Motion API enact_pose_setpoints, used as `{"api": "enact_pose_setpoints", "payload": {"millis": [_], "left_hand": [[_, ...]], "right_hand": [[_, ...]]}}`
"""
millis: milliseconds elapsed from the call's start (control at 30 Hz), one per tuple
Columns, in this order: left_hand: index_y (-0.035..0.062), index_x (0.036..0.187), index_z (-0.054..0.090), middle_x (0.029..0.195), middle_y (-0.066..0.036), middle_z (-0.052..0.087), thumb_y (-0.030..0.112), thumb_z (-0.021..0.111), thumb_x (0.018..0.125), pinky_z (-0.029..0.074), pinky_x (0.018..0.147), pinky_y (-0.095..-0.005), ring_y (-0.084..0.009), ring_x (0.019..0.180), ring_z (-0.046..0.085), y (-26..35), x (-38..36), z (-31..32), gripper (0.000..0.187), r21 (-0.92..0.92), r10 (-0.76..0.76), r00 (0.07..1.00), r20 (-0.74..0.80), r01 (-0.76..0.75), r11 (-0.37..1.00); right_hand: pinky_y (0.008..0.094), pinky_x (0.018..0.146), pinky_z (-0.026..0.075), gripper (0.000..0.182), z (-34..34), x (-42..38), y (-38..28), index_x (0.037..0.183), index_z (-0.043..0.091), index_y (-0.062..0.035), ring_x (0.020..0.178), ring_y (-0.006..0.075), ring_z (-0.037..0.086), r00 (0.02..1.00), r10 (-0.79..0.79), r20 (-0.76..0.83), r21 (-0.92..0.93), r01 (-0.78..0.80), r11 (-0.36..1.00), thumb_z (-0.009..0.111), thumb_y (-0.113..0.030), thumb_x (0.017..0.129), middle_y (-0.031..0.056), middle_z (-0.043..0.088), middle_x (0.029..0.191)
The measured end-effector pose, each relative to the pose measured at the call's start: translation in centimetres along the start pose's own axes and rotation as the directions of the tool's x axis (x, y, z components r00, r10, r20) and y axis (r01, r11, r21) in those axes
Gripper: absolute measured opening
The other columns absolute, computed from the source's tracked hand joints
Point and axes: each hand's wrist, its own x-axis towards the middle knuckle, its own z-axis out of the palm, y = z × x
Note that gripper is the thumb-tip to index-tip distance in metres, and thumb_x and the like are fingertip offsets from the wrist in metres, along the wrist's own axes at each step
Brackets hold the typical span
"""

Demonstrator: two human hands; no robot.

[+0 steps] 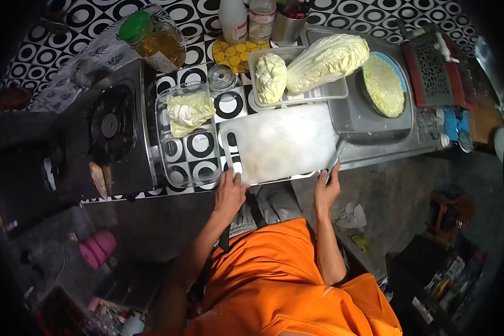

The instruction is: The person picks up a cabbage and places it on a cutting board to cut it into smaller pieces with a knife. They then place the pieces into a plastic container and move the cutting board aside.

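Note:
A white cutting board (285,140) lies on the counter in front of me. At its front left corner is my left hand (230,193), its fingers slightly apart and touching the edge. My right hand (326,190) is closed around the handle of a knife (340,148), whose blade points away along the board's right side. Behind the board, a clear plastic tub (319,93) holds a small piece of cabbage (271,78) and a larger cabbage (330,63). To the left, cabbage leaves (189,112) sit in a glass dish (176,162).
A black stove (111,126) is at the left. Jars with a green lid (134,27), bottles (233,22) and a metal cup (288,25) stand at the back. A bowl of shredded cabbage (384,87) rests at the sink (369,131), beside a red rack (431,70).

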Motion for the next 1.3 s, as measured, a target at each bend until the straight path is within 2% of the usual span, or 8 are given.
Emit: {"api": "enact_pose_setpoints", "payload": {"millis": [100,267,400,567,900,1033,1233,1300], "left_hand": [[-0.0118,0.108,0.06,0.11,-0.02,0.051,0.016,0.069,0.08,0.045,0.087,-0.0392,-0.0351,0.103,0.05,-1.1,-0.2,0.6,0.041,-0.035,0.1,0.994,-0.032,-0.101,0.994],[-0.0138,0.107,0.059,0.098,-0.017,0.051,0.012,0.067,0.081,0.044,0.082,-0.0387,-0.0324,0.094,0.05,-2.2,-0.4,1.2,0.038,-0.066,0.209,0.976,-0.058,-0.212,0.975],[-0.0139,0.109,0.058,0.101,-0.018,0.052,0.006,0.063,0.082,0.043,0.084,-0.0394,-0.0331,0.095,0.049,-2.3,-0.6,1.2,0.034,-0.095,0.231,0.969,-0.083,-0.238,0.967],[-0.0128,0.111,0.057,0.11,-0.019,0.054,0.003,0.059,0.084,0.042,0.086,-0.0415,-0.0347,0.098,0.05,-2.4,-0.9,1.7,0.032,-0.112,0.203,0.973,-0.111,-0.215,0.97],[-0.0107,0.112,0.057,0.119,-0.017,0.051,-0.002,0.061,0.08,0.043,0.089,-0.0406,-0.0353,0.099,0.05,-2.9,-1.3,2.6,0.034,-0.105,0.169,0.976,-0.14,-0.184,0.977],[-0.0095,0.109,0.061,0.111,-0.018,0.056,0.001,0.06,0.082,0.044,0.087,-0.0423,-0.0359,0.098,0.052,-2.3,-1.3,2.6,0.029,-0.125,0.114,0.975,-0.19,-0.139,0.982],[-0.0074,0.109,0.062,0.108,-0.019,0.058,-0.001,0.062,0.079,0.045,0.087,-0.0426,-0.0369,0.099,0.054,-1.4,-1.2,2.4,0.03,-0.103,0.01,0.976,-0.219,-0.033,0.994],[-0.0073,0.109,0.062,0.107,-0.02,0.058,-0.005,0.061,0.076,0.046,0.087,-0.0429,-0.0377,0.099,0.056,-1.1,-1.1,2.4,0.032,-0.108,-0.071,0.973,-0.218,0.048,0.993]], "right_hand": [[0.0354,0.076,0.052,0.039,1.9,-2.5,3.1,0.127,0.054,0.0016,0.089,0.0366,0.068,0.856,-0.511,0.077,-0.091,0.516,0.851,0.056,-0.014,0.091,0.0268,0.066,0.1],[0.0349,0.077,0.051,0.037,5.0,-6.0,2.5,0.125,0.058,-0.004,0.091,0.0337,0.068,0.835,-0.391,0.387,-0.059,0.446,0.893,0.06,-0.014,0.09,0.0237,0.066,0.1],[0.0322,0.066,0.051,0.033,5.4,-3.9,6.9,0.122,0.059,-0.001,0.068,0.0204,0.064,0.914,-0.239,-0.328,-0.019,0.246,0.969,0.059,-0.012,0.09,0.0216,0.067,0.084],[0.035,0.071,0.05,0.042,6.5,-11.7,5.7,0.129,0.055,-0.0061,0.069,0.0299,0.064,0.801,-0.464,0.379,0.027,0.491,0.871,0.056,-0.006,0.088,0.0234,0.065,0.087],[0.0262,0.056,0.045,0.036,3.0,-4.0,4.6,0.129,0.053,-0.0023,0.061,0.0106,0.054,0.87,-0.169,-0.464,0.009,0.195,0.981,0.051,-0.012,0.095,0.0049,0.059,0.069],[0.0351,0.072,0.052,0.036,3.4,-6.2,3.6,0.121,0.061,-0.0023,0.079,0.0318,0.068,0.721,-0.545,0.428,-0.023,0.611,0.791,0.06,-0.005,0.086,0.0234,0.066,0.085],[0.0327,0.061,0.049,0.041,2.4,2.1,3.8,0.127,0.052,0.006,0.058,0.021,0.06,0.929,-0.218,-0.299,0.123,0.264,0.957,0.052,-0.017,0.093,0.0229,0.063,0.071],[0.0347,0.063,0.05,0.039,0.1,1.5,1.5,0.126,0.054,0.0063,0.061,0.0256,0.064,0.936,-0.286,-0.203,0.004,0.293,0.956,0.052,-0.013,0.092,0.0236,0.063,0.074]]}}
